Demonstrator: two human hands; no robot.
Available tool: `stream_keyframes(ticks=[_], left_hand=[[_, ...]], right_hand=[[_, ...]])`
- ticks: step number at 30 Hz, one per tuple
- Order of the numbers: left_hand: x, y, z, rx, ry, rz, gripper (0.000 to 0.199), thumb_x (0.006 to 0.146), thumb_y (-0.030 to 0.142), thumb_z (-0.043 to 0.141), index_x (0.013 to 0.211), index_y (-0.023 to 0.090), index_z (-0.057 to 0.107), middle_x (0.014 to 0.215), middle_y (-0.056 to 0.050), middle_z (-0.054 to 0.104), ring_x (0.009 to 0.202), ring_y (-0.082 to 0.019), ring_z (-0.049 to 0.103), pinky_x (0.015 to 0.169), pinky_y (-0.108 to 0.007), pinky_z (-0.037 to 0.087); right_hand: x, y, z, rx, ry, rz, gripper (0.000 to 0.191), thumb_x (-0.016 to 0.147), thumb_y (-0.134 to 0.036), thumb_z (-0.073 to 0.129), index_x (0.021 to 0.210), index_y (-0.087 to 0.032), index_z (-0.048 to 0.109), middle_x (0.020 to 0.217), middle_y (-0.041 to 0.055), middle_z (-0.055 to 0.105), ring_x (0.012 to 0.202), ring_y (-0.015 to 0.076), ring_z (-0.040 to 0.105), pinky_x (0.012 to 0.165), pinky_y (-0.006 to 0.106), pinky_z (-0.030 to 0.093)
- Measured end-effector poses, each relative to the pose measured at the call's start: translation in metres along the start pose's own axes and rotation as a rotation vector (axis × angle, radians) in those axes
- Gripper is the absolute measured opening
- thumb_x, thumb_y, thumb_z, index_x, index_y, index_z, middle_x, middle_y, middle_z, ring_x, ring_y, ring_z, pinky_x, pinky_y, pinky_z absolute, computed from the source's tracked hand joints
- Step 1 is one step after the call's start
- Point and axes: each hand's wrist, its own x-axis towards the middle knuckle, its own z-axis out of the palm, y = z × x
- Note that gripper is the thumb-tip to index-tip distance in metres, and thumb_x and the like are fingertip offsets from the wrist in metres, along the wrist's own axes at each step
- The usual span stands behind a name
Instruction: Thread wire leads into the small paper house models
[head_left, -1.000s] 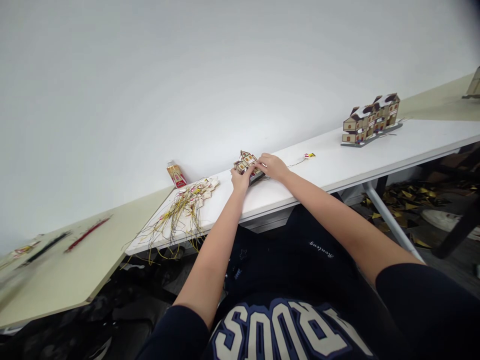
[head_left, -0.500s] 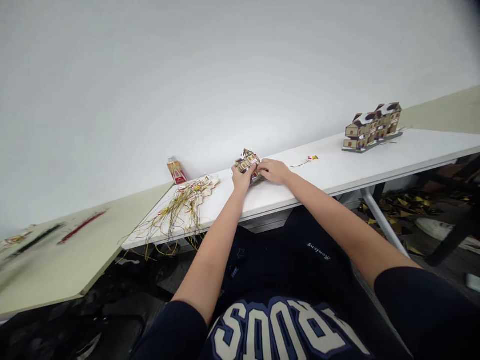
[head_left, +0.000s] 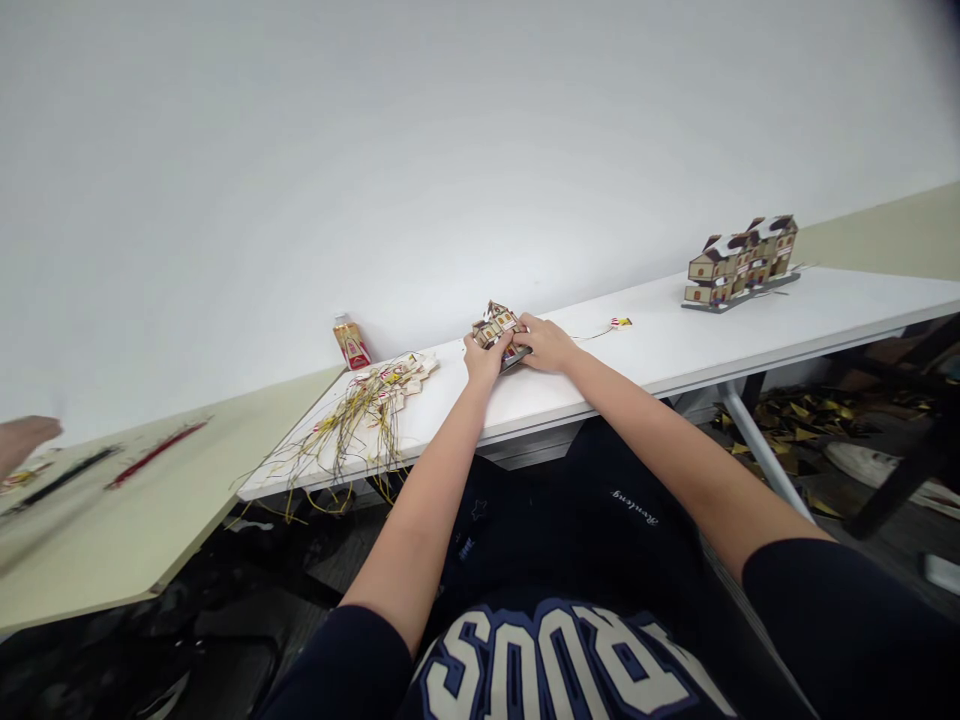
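Observation:
Above the white table, a small model house (head_left: 498, 322) with cream walls and a brown roof is held between my two hands. My left hand (head_left: 484, 359) grips its left and front side, the thumb lying across the front. From the right, my right hand (head_left: 546, 344) closes its fingers on the house's edge; the fingertips are partly hidden. A thin wire runs from near my right hand to a small red, white and yellow piece (head_left: 620, 323) on the table.
Left on the white table (head_left: 660, 345) lies a tangle of yellow and black wires (head_left: 360, 415) with small white pieces. A carton-like drink container (head_left: 352, 343) leans at the wall. Finished-looking model houses (head_left: 742, 262) stand at right. Another person's hand (head_left: 26, 440) hovers over the cream table (head_left: 150, 510) with red and black wire bundles.
Another person's hand has come into view at the far left. My hands stay on the model house, with the right hand's fingers slightly shifted. The view has moved a little.

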Motion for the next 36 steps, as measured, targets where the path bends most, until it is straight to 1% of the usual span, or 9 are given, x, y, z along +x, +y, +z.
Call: stream_keyframes(ticks=[2,5,10,14,21,24,27,31,36], left_hand=[[0.000,0.001,0.000,0.008,0.002,-0.008,0.069,0.063,0.055,0.079,0.115,0.020,0.049,0.119,-0.013,0.065,0.110,-0.024,0.062,0.095,-0.035,0.046],[0.000,0.000,0.001,-0.007,-0.002,-0.012,0.067,0.063,0.054,0.079,0.114,0.020,0.050,0.119,-0.012,0.065,0.109,-0.024,0.063,0.095,-0.034,0.046],[0.002,-0.003,0.002,0.016,0.013,-0.020,0.069,0.062,0.060,0.078,0.111,0.020,0.051,0.118,-0.013,0.065,0.110,-0.025,0.062,0.095,-0.036,0.046],[0.003,-0.003,0.001,0.023,0.025,-0.055,0.069,0.061,0.062,0.077,0.109,0.020,0.050,0.118,-0.013,0.065,0.109,-0.026,0.062,0.094,-0.036,0.046],[0.005,-0.003,-0.001,0.035,0.050,-0.118,0.069,0.060,0.064,0.077,0.106,0.021,0.050,0.117,-0.014,0.065,0.109,-0.027,0.063,0.094,-0.036,0.046],[0.005,-0.003,-0.001,0.033,0.054,-0.117,0.068,0.060,0.064,0.077,0.106,0.021,0.050,0.117,-0.013,0.065,0.109,-0.026,0.062,0.094,-0.036,0.045],[0.005,-0.001,-0.002,0.042,0.063,-0.132,0.068,0.061,0.064,0.076,0.105,0.020,0.051,0.117,-0.015,0.065,0.111,-0.028,0.062,0.095,-0.037,0.045],[0.005,0.001,-0.004,0.045,0.081,-0.169,0.067,0.061,0.065,0.076,0.104,0.020,0.051,0.116,-0.016,0.065,0.110,-0.030,0.062,0.095,-0.039,0.045],[0.005,0.002,-0.005,0.054,0.100,-0.158,0.068,0.059,0.066,0.076,0.102,0.019,0.051,0.115,-0.017,0.065,0.108,-0.030,0.062,0.094,-0.040,0.046]], right_hand=[[0.000,0.000,0.000,-0.014,-0.001,0.002,0.027,0.077,-0.027,0.061,0.101,-0.019,0.070,0.112,0.0121,0.053,0.087,0.0232,0.053,0.073,0.035,0.039],[-0.001,-0.001,-0.001,-0.012,0.003,-0.005,0.028,0.075,-0.026,0.062,0.101,-0.018,0.070,0.112,0.0125,0.055,0.090,0.0250,0.053,0.074,0.036,0.038],[-0.002,0.003,-0.003,-0.006,0.014,-0.015,0.023,0.075,-0.026,0.062,0.094,-0.019,0.073,0.112,0.0109,0.058,0.099,0.0270,0.052,0.078,0.037,0.035],[-0.002,0.006,-0.005,0.007,0.033,-0.044,0.023,0.076,-0.023,0.061,0.095,-0.021,0.074,0.114,0.0092,0.061,0.102,0.0274,0.051,0.081,0.039,0.032],[-0.002,0.006,-0.009,0.022,0.094,-0.067,0.021,0.078,-0.020,0.059,0.095,-0.022,0.071,0.111,0.0083,0.064,0.097,0.0257,0.051,0.082,0.037,0.029],[-0.001,0.006,-0.009,0.010,0.084,-0.064,0.017,0.079,-0.018,0.058,0.091,-0.021,0.070,0.107,0.0082,0.065,0.096,0.0254,0.051,0.082,0.037,0.029],[0.000,0.004,-0.011,-0.007,0.088,-0.068,0.017,0.081,-0.018,0.056,0.090,-0.021,0.070,0.106,0.0084,0.065,0.095,0.0250,0.052,0.082,0.037,0.029],[0.001,0.002,-0.012,-0.029,0.095,-0.077,0.018,0.086,-0.020,0.052,0.088,-0.021,0.070,0.104,0.0092,0.066,0.091,0.0243,0.052,0.080,0.037,0.029],[0.002,0.002,-0.010,-0.064,0.067,-0.104,0.022,0.089,-0.022,0.048,0.084,-0.019,0.070,0.096,0.0101,0.068,0.087,0.0238,0.053,0.079,0.037,0.028]])
